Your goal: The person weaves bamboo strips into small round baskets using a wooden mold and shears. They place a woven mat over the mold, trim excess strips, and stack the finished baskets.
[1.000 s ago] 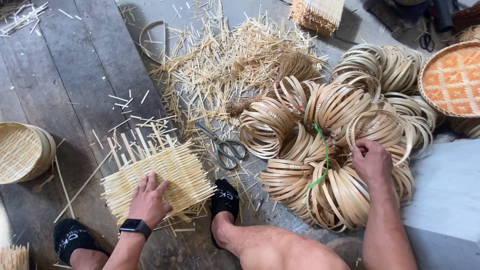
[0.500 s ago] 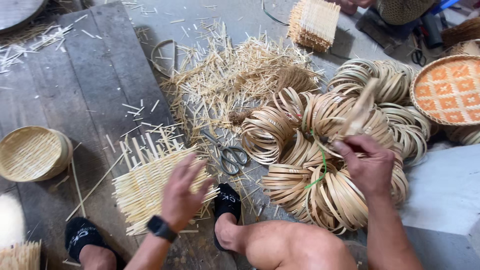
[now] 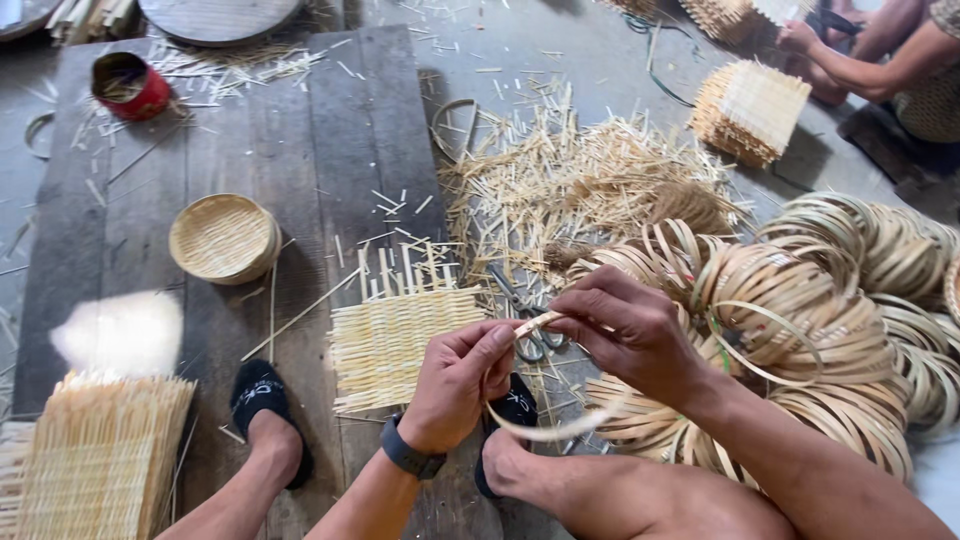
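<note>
Hands meet in the middle of the view, above the person's bare knee. The left hand [image 3: 462, 385], a dark band at its wrist, pinches one end of a thin bamboo strip [image 3: 545, 428] between thumb and fingertips. The right hand [image 3: 632, 335] closes on the same strip just beside it, so both hands are clamped on it and nearly touching. The strip's free length loops down and round below the hands, pale and curved.

Under the hands, partly hidden, lies a pair of scissors [image 3: 528, 322] on the floor. To their left rests a flat woven mat [image 3: 400, 345] with loose upright ends, lying on dark wooden planks [image 3: 300, 160]. A small round basket [image 3: 222, 238] sits further left on the planks, and a red tin [image 3: 130, 85] stands near the far corner. A heap of short bamboo offcuts [image 3: 590, 180] spreads beyond the scissors. Coiled bamboo hoops [image 3: 820, 300] are piled to the right. Another person's hand [image 3: 797, 37] shows at the upper right, near a square woven piece [image 3: 752, 110].
</note>
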